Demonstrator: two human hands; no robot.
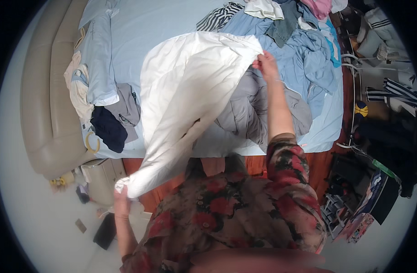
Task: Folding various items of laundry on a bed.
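A large white cloth [181, 78] is stretched between my two hands, above the light blue bed sheet [129, 37]. At the lower left, my left hand [122, 196] grips one bunched end of it, out past the bed's near edge. My right hand [265, 65] pinches the opposite corner over the bed. An opening with a dark gap shows in the cloth's middle. Beneath my right forearm lies a heap of grey fabric [242, 109], partly hidden by the white cloth. Light blue bedding [297, 58] is crumpled just beyond it.
A padded beige headboard [44, 85] borders the bed's left side, near a blue pillow [100, 68] and a dark navy garment [109, 128]. Striped cloth [218, 17] and other clothes lie at the far side. A beige bedside cabinet [100, 177] stands lower left; a white metal rack [353, 102] is right.
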